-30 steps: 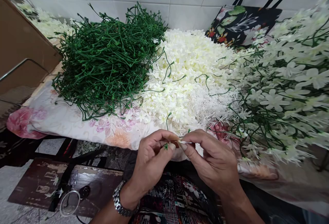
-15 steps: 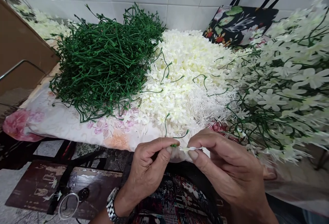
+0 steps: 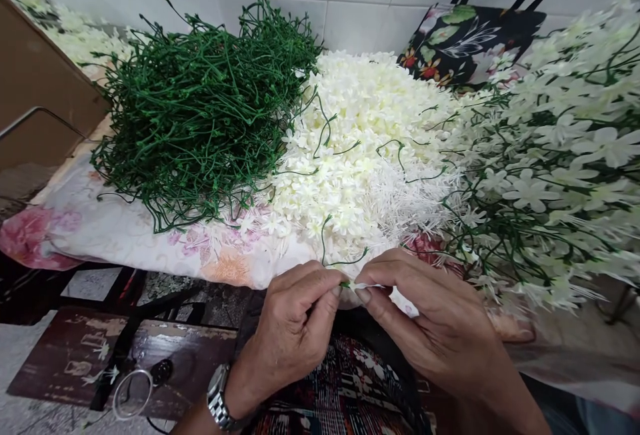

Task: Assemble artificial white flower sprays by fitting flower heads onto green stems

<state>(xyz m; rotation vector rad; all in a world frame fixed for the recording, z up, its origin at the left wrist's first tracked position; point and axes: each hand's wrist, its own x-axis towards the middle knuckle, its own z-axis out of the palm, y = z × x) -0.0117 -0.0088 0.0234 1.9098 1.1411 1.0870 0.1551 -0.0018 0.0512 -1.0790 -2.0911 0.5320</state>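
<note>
My left hand (image 3: 303,315) pinches the end of a green plastic flower stem (image 3: 345,284) between thumb and forefinger; the stem's thin branches (image 3: 324,248) stick up behind my fingers. In my right hand (image 3: 425,308) a small white artificial flower (image 3: 369,286) is pinched, its petals mostly covered by the fingertips. The stem tip and the flower meet between my hands, just past the near edge of the cloth. Whether the one sits inside the other I cannot tell. Beyond my hands lies a heap of loose white flower heads (image 3: 350,115), with several green stems strewn over it.
A big tangle of green stems (image 3: 200,115) lies to the left. Assembled white flower sprays (image 3: 545,175) are piled at right. White spiky pieces (image 3: 405,202) lie near the middle. A cardboard box (image 3: 45,82), a floral bag (image 3: 470,42) and a dark wooden bench (image 3: 185,362) surround the flowered cloth (image 3: 125,242).
My hands have drawn closer together, so the gap between the green stem tip and the white flower has closed. The heaps lie as before; the view has shifted slightly.
</note>
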